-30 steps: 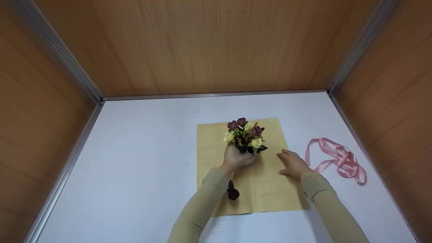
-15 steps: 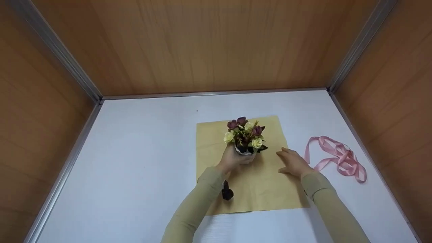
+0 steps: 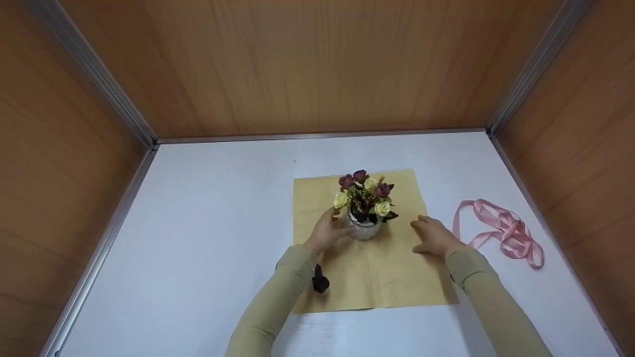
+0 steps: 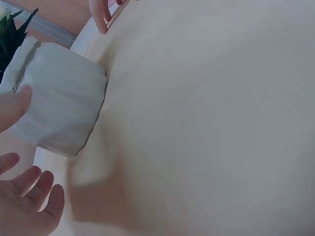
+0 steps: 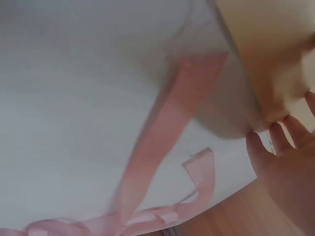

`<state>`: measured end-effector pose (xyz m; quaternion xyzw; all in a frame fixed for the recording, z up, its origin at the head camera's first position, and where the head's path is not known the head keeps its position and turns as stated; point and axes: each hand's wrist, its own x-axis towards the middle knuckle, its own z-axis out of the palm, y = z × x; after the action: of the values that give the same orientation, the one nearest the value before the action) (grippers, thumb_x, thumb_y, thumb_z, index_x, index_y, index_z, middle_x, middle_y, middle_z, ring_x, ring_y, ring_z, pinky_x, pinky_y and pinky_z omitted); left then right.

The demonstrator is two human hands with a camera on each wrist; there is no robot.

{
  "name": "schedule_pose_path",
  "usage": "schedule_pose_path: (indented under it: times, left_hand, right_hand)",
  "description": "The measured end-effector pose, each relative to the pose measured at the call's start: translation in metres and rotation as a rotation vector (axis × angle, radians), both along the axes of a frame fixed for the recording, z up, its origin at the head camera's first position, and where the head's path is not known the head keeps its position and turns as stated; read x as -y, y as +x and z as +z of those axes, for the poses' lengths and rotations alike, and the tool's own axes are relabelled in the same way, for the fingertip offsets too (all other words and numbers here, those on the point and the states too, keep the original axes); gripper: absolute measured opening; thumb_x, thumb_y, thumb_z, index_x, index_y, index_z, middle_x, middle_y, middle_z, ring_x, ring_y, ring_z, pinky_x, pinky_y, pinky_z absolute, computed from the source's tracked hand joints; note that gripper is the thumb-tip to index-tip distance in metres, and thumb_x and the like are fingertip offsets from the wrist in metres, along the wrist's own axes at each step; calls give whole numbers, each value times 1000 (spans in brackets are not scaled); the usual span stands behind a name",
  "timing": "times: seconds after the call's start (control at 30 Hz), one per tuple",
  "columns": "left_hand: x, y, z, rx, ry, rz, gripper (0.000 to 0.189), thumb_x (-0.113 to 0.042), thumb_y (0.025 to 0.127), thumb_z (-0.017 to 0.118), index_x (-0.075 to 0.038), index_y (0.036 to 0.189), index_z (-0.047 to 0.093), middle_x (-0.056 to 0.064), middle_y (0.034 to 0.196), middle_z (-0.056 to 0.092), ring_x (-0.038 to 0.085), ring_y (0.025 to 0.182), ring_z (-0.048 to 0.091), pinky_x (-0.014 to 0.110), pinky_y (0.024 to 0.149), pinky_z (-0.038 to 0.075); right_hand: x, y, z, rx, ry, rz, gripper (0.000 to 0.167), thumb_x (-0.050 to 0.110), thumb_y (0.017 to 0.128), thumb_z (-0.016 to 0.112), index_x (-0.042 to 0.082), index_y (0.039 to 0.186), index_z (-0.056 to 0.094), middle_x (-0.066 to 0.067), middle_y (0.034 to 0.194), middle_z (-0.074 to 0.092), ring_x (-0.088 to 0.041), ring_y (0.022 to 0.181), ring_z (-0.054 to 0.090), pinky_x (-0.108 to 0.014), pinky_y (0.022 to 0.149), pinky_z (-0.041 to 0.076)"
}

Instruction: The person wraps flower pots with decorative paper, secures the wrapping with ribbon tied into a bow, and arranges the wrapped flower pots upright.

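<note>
A white flowerpot (image 3: 364, 230) of dark red and cream artificial flowers (image 3: 366, 196) stands upright on a sheet of tan paper (image 3: 392, 277). My left hand (image 3: 328, 232) is at the pot's left side with its fingers spread and loose. In the left wrist view the thumb overlaps the white pot (image 4: 64, 98), while the other fingers are apart from it; whether the thumb touches cannot be told. My right hand (image 3: 432, 236) rests at the paper's right edge. Its fingertips touch the paper (image 5: 273, 29) there, as the right wrist view shows.
A loose tangle of pink ribbon (image 3: 516, 238) lies on the white table (image 3: 213, 223), right of the paper. A small black object (image 3: 320, 283) shows below the left wrist. Wood-grain panels (image 3: 317, 69) enclose the back and both sides.
My left hand has loosened from round the pot and drawn back to the left, so the pot now shows. The black object shifted left with that arm. My right hand has stayed in place.
</note>
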<state>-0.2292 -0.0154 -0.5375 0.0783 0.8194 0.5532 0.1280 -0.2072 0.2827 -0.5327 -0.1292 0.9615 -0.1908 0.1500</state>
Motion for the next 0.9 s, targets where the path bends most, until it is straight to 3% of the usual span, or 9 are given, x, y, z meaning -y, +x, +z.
schedule_pose_path:
  times: [0.13,0.27,0.37,0.47,0.57,0.7,0.8,0.9]
  left_hand:
    - [3,-1,-7,-7,-32,-70,65,-19,84,73,5,136,43,22,135,49,34,125,48,42,105,39]
    - [5,-1,-14,-107,-76,-161,55,-14,86,69,6,132,48,21,130,55,32,122,51,41,105,40]
    - [6,-1,-18,-175,-152,-191,55,-13,85,68,7,133,47,21,131,55,32,124,51,41,106,38]
    - [7,0,-21,-206,-225,-176,57,-13,84,69,8,133,47,22,130,55,33,124,50,41,106,38]
    - [6,0,-24,-232,-252,-142,54,-13,83,68,7,130,50,22,127,57,34,122,52,43,105,39]
    - [5,1,-26,-248,-283,-116,53,-15,84,67,5,130,51,20,126,57,35,122,50,44,106,36]
    - [4,3,-28,-262,-301,-117,55,-16,84,67,5,132,50,21,127,56,37,122,47,46,106,34]
    - [3,5,-28,-282,-307,-123,56,-16,84,67,6,132,49,21,128,54,39,121,46,47,105,35]
  right_hand:
    - [11,-3,7,13,9,24,62,16,80,73,-9,131,47,-36,141,33,-53,129,30,-58,107,28]
    - [25,-2,7,-32,14,87,55,17,83,70,-7,129,50,-33,137,41,-50,125,39,-57,104,34]
    - [35,1,7,-113,27,143,41,14,84,68,-4,120,59,-25,122,57,-43,113,54,-52,96,43]
    - [44,5,8,-276,10,225,20,8,85,66,0,103,68,-15,98,68,-34,92,64,-46,82,51]
    - [52,7,10,-478,-16,341,9,-3,83,64,2,87,70,-9,83,67,-27,78,63,-40,71,52]
    - [64,10,15,-725,43,549,20,-12,75,64,1,89,68,-12,93,66,-27,88,62,-39,78,52]
    - [74,13,19,-881,213,724,34,-10,72,62,1,103,67,-12,108,64,-25,103,60,-36,90,50]
    - [83,17,20,-969,397,840,43,-5,72,61,5,113,65,-7,118,63,-21,111,58,-32,96,47]
